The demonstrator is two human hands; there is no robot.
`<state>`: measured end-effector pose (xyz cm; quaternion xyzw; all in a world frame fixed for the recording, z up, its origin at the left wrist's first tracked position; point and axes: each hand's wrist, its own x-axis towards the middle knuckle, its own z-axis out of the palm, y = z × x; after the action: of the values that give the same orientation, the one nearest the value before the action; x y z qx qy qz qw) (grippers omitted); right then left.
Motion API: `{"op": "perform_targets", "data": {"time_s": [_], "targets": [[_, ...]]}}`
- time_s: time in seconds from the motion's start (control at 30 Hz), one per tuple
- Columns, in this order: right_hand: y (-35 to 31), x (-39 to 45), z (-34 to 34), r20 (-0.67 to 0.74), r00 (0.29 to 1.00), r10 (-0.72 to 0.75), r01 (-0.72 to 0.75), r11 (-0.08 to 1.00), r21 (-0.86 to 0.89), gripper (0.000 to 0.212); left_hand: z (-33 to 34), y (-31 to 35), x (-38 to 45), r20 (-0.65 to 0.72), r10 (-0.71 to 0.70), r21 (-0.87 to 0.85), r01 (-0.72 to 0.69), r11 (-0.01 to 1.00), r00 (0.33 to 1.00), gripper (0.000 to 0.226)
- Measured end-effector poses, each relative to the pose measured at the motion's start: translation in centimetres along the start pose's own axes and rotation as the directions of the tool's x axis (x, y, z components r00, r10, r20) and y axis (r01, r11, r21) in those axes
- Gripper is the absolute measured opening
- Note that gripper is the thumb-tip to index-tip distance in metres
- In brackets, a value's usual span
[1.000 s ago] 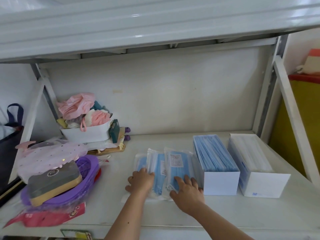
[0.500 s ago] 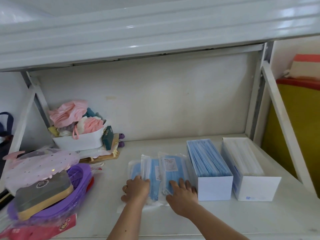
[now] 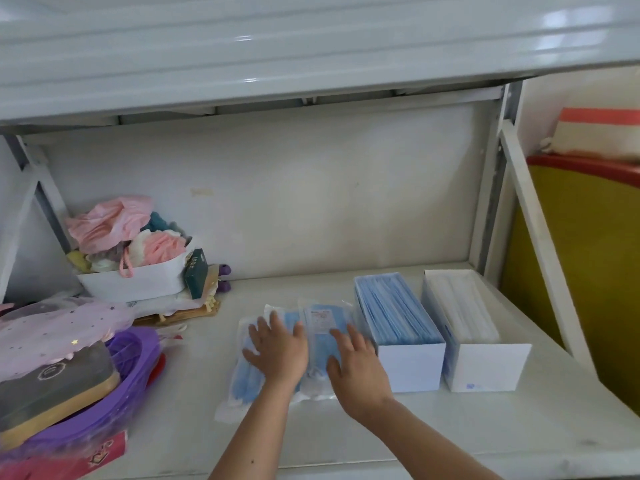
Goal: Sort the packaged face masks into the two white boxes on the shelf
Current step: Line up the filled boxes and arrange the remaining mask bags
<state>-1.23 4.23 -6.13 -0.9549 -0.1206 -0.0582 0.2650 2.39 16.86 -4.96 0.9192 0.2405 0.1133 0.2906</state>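
Observation:
A loose pile of blue face masks in clear packets (image 3: 320, 318) lies flat on the white shelf (image 3: 485, 427), just left of the boxes. My left hand (image 3: 278, 348) rests on the pile's left part with fingers spread. My right hand (image 3: 356, 372) lies flat on its right part, close to the first box. Neither hand grips a packet. The nearer white box (image 3: 410, 367) is full of blue masks. The white box to its right (image 3: 491, 367) holds white masks.
At the back left stands a white tub (image 3: 133, 284) heaped with pink and white things, with a dark green carton (image 3: 195, 273) beside it. A purple basket (image 3: 133, 355) with a grey item and a pink cover fills the left front. A slanted shelf brace (image 3: 543, 244) rises at the right.
Both hands have slid a little forward over the packets and the fingers have spread wider. The camera has moved closer and shifted slightly.

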Motion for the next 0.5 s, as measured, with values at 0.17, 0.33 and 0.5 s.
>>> {"op": "perform_targets", "data": {"time_s": [0.17,0.33,0.5], "targets": [[3.1,-0.7,-6.0,-0.517,0.846,-0.127,0.063,0.988,-0.138,0.04,1.0,6.3,-3.8,0.176,0.199,-0.489,-0.089,0.868,0.964,0.059],[10.4,-1.7,-12.4,-0.519,0.794,0.318,-0.368,0.93,0.007,0.041,2.8,9.0,-6.2,0.364,0.152,-0.541,0.075,0.838,0.919,0.051],[15.7,-2.5,-14.8,-0.146,0.736,0.661,-0.572,0.722,0.389,0.036,4.7,9.6,-7.0,0.455,0.125,-0.586,0.19,0.788,0.882,0.036]]}}
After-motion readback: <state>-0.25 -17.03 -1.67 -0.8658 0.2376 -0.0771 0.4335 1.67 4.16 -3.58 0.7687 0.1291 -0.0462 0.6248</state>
